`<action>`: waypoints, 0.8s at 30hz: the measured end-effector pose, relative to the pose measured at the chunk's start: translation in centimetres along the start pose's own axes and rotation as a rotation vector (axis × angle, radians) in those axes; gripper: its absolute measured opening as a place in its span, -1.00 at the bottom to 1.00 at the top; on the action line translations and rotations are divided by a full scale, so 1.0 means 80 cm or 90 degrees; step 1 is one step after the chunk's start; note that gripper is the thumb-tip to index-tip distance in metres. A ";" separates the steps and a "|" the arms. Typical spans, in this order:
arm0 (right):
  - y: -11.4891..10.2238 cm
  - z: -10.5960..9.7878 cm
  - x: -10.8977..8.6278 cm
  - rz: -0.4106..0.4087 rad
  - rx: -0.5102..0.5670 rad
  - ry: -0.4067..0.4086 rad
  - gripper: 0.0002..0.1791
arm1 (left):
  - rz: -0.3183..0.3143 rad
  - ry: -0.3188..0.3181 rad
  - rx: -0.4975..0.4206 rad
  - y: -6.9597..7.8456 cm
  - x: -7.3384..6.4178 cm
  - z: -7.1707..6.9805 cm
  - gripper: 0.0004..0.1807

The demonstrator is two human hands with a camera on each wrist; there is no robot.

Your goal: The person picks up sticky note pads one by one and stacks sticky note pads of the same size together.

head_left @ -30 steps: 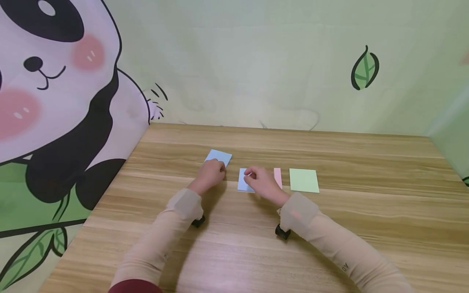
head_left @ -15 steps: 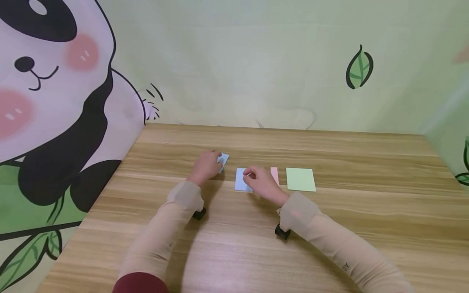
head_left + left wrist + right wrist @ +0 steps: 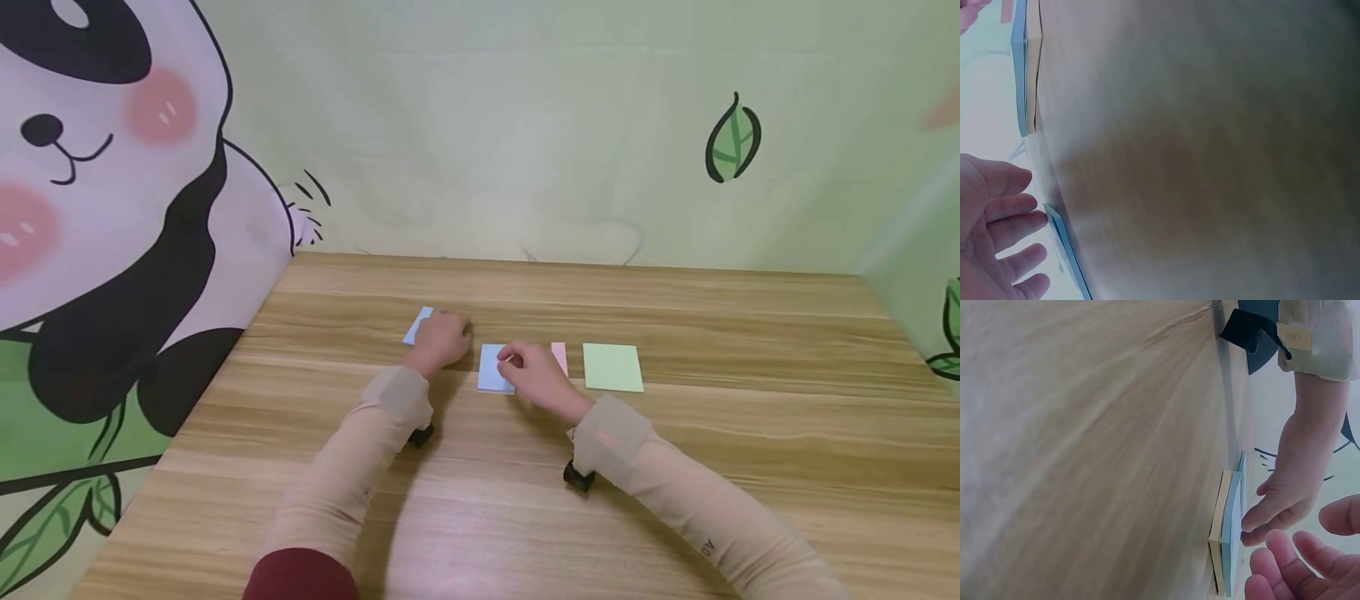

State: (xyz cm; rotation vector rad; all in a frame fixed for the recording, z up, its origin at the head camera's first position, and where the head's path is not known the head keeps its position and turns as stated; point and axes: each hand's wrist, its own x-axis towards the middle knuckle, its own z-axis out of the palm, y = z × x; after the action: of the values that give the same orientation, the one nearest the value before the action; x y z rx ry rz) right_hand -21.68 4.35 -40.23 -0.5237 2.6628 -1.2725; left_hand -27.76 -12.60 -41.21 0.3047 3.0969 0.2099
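My left hand point(image 3: 442, 337) is over the right part of a tilted blue sticky note pad point(image 3: 417, 327), hiding much of it. In the left wrist view its relaxed fingers point(image 3: 1017, 228) grip nothing, and a fingertip lies close to the pad's corner; contact is unclear. My right hand point(image 3: 538, 371) hovers at a second blue pad point(image 3: 491, 371), covering its right side. That blue pad rests on a cream-coloured pad point(image 3: 1216, 531), seen in the right wrist view. There, my right thumb and fingers point(image 3: 1300, 569) are apart and loosely bent, holding nothing.
Beyond my right wrist, a pink pad point(image 3: 560, 358) shows partly, with a pale green pad point(image 3: 612, 367) to its right. All lie on a wood-grain table point(image 3: 712, 417). Behind it hangs a backdrop point(image 3: 465, 125) with a printed panda.
My left hand first shifted left and back, then moved right, so the tilted blue pad's left part shows now instead of its right. My right hand stays put. The head view turned slightly.
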 end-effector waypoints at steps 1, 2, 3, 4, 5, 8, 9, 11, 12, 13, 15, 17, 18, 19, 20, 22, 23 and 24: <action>0.000 0.001 0.000 0.000 -0.001 0.001 -0.76 | 0.001 -0.002 0.003 0.000 0.000 0.000 -0.85; 0.001 0.001 0.001 -0.002 -0.002 0.002 -0.76 | 0.002 -0.004 0.005 0.000 0.000 0.001 -0.85; 0.001 0.002 0.001 -0.003 -0.003 0.002 -0.77 | 0.001 -0.006 0.006 -0.001 -0.001 0.001 -0.86; 0.001 0.002 0.001 -0.003 -0.002 0.002 -0.77 | 0.001 -0.007 0.008 -0.001 -0.001 0.001 -0.86; 0.001 0.003 0.002 -0.005 -0.002 0.002 -0.77 | 0.000 -0.010 0.010 -0.001 -0.002 0.001 -0.86; 0.000 0.005 0.002 0.001 0.001 0.002 -0.78 | -0.005 -0.018 0.010 -0.001 -0.003 -0.001 -0.86; 0.000 0.005 0.002 0.004 0.003 0.000 -0.78 | -0.007 -0.021 0.011 -0.001 -0.004 -0.002 -0.85; 0.000 0.005 0.003 0.006 0.007 -0.001 -0.78 | -0.006 -0.027 0.014 0.000 -0.004 -0.002 -0.83; 0.000 0.005 0.003 0.007 0.008 -0.002 -0.78 | -0.006 -0.030 0.015 0.001 -0.003 -0.003 -0.81; -0.001 0.005 0.002 0.007 0.009 -0.003 -0.78 | -0.005 -0.035 0.016 0.001 -0.003 -0.003 -0.79; -0.002 0.005 0.002 0.006 0.010 -0.005 -0.78 | -0.007 -0.041 0.022 0.003 -0.002 -0.002 -0.78; -0.003 0.004 0.001 0.004 0.011 -0.007 -0.78 | -0.010 -0.047 0.027 0.004 0.000 0.001 -0.79; -0.003 0.005 0.000 0.006 0.011 -0.008 -0.78 | -0.011 -0.048 0.030 0.005 0.001 0.002 -0.80; -0.003 0.005 0.000 0.006 0.010 -0.007 -0.78 | -0.013 -0.049 0.033 0.005 0.001 0.003 -0.81; -0.003 0.004 0.000 0.006 0.009 -0.008 -0.78 | -0.014 -0.046 0.039 0.005 0.002 0.004 -0.83; -0.002 0.004 0.000 0.005 0.007 -0.007 -0.77 | -0.013 -0.043 0.044 0.006 0.003 0.004 -0.85; -0.002 0.004 0.000 0.006 0.006 -0.007 -0.77 | -0.013 -0.044 0.044 0.007 0.004 0.003 -0.86; -0.001 0.003 0.001 0.006 0.004 -0.006 -0.77 | -0.012 -0.045 0.044 0.008 0.004 0.002 -0.87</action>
State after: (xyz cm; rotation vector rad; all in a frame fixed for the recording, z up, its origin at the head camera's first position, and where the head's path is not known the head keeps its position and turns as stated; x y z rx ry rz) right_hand -21.67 4.09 -40.35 -0.5137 2.6499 -1.2715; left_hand -27.93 -11.91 -41.30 0.2791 3.0400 0.0906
